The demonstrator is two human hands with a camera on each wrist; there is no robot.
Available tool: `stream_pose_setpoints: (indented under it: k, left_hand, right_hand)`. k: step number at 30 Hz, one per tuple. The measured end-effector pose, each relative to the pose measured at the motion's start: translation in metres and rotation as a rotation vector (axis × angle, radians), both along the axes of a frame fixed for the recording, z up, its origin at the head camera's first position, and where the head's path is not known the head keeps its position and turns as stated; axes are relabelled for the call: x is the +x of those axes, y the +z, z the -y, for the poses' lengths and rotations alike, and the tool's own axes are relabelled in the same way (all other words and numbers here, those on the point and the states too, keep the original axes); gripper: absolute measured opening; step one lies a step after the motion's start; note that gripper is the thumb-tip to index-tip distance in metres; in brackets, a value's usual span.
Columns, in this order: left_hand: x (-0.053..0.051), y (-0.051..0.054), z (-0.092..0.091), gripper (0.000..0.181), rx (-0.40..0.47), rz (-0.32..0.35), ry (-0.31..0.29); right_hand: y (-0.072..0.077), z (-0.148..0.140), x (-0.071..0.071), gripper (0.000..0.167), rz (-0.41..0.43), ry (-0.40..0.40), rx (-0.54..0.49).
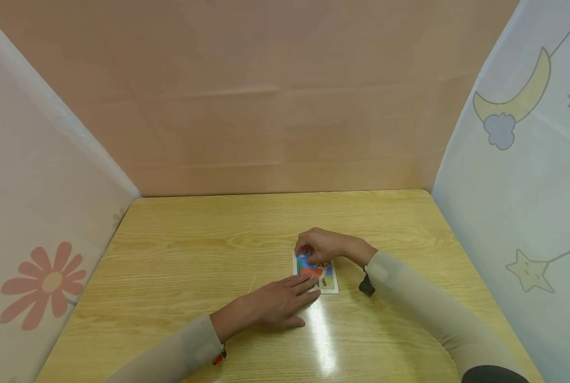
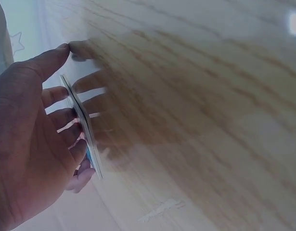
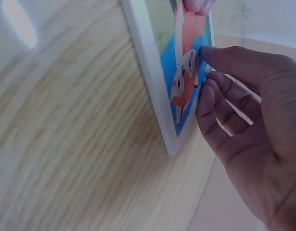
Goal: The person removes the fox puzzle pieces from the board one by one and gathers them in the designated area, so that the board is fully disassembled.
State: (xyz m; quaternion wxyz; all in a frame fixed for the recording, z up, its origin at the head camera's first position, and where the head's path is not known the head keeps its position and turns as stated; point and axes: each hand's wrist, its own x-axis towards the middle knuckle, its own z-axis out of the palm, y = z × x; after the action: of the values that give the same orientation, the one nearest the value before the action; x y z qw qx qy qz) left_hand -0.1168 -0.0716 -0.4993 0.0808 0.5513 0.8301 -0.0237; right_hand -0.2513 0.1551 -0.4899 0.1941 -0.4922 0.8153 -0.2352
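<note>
A small rectangular picture board (image 1: pixel 332 284) with a white border lies on the table. Its picture shows an orange fox-like animal (image 3: pixel 184 91) on blue and green. My left hand (image 1: pixel 282 303) rests with straight, spread fingers over the board's near left part, its thumb on the tabletop. From the right, my right hand (image 1: pixel 323 244) reaches over to the far left corner. There its curled fingers and thumb pinch the board, the thumb tip on the picture. In the left wrist view the board's thin layered edge (image 2: pixel 85 120) shows beyond the fingers.
The board lies on a light wood-grain table (image 1: pixel 194 239) with a glossy reflection near it. A tan sheet (image 1: pixel 275 106) rises behind the table. Pale printed sheets (image 1: pixel 505 186) stand along both sides. A scuffed patch (image 2: pixel 162 209) marks the tabletop.
</note>
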Motion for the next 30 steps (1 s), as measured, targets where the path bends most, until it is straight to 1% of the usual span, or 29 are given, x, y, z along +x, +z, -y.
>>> stream_pose_setpoints:
  k: [8,16,23,30]
  left_hand:
    - [-0.0005,0.0004,-0.0004,0.072,-0.014,0.0,0.004]
    - [-0.0011,-0.0015,0.0002,0.072,-0.019,0.003,0.01]
    - [-0.0009,-0.0008,0.0009,0.072,-0.004,0.013,0.009]
    - [-0.001,0.0,0.0012,0.072,-0.009,-0.006,-0.002]
  right_hand:
    - [-0.001,-0.0017,0.0008,0.029,0.013,-0.004,-0.045]
    - [-0.0044,-0.0028,0.0014,0.029,0.018,-0.026,-0.08]
    - [-0.0074,-0.0041,0.0027,0.03,0.037,-0.056,-0.085]
    - [-0.0068,-0.0058,0.005,0.027,0.059,-0.083,-0.094]
